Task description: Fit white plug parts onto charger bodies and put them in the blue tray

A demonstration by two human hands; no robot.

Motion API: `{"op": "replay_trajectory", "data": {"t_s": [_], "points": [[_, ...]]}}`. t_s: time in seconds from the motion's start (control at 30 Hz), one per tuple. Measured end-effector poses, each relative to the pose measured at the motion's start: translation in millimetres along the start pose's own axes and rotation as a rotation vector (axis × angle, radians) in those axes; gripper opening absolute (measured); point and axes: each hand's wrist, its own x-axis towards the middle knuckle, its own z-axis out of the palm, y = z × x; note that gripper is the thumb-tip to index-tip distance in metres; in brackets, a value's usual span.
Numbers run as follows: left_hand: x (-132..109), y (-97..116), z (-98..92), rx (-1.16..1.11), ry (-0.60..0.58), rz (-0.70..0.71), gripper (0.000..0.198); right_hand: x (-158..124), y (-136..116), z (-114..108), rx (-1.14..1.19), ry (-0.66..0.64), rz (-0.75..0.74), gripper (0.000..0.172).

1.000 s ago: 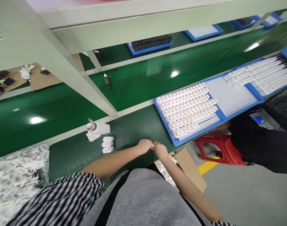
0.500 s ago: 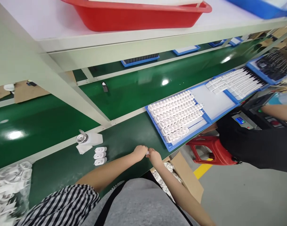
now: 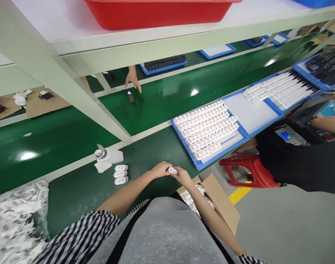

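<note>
Over the front edge of the green bench, my left hand [image 3: 161,169] and my right hand [image 3: 183,176] meet. Between their fingers is a small white plastic housing [image 3: 172,170], gripped from both ends; a dark spot shows beside the left fingertips. Three similar white housings [image 3: 120,175] stand in a short row on the bench left of my hands. To the right, a blue tray [image 3: 198,165] carries several rows of white parts of the same look.
A dispenser bottle [image 3: 113,155] with a metal top stands left, by a white cloth [image 3: 102,167]. A plastic bag of white parts [image 3: 21,216] lies far left. An open carton [image 3: 221,201] sits below the bench edge. Another person's hand [image 3: 132,79] reaches over the green belt [image 3: 161,99]. A co-worker sits right.
My hands have parted slightly, and the white housing between them shows more clearly. Across the belt, another person's hand has appeared near the small black-and-white item. The view has shifted a little.
</note>
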Motion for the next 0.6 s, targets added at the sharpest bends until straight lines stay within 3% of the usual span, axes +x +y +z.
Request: {"op": "replay_trajectory", "data": {"t_s": [0.13, 0.23, 0.4, 0.6], "points": [[-24, 17, -11.4, -0.515, 0.13, -0.075, 0.025, -13, -24, -23, 0.536, -0.073, -0.027, 0.026], [-49, 41, -28.4, -0.722, 0.242, -0.047, 0.025, -26, -60, -42, 0.683, -0.038, -0.132, 0.027], [-90, 75, -49.9, -0.705, 0.495, -0.093, 0.027, -41, -113, -48, 0.635, 0.118, -0.291, 0.017], [-128, 79, -61.9, -0.6, 0.68, -0.199, 0.032, -46, -147, -28, 0.596, 0.125, -0.375, 0.015]]}}
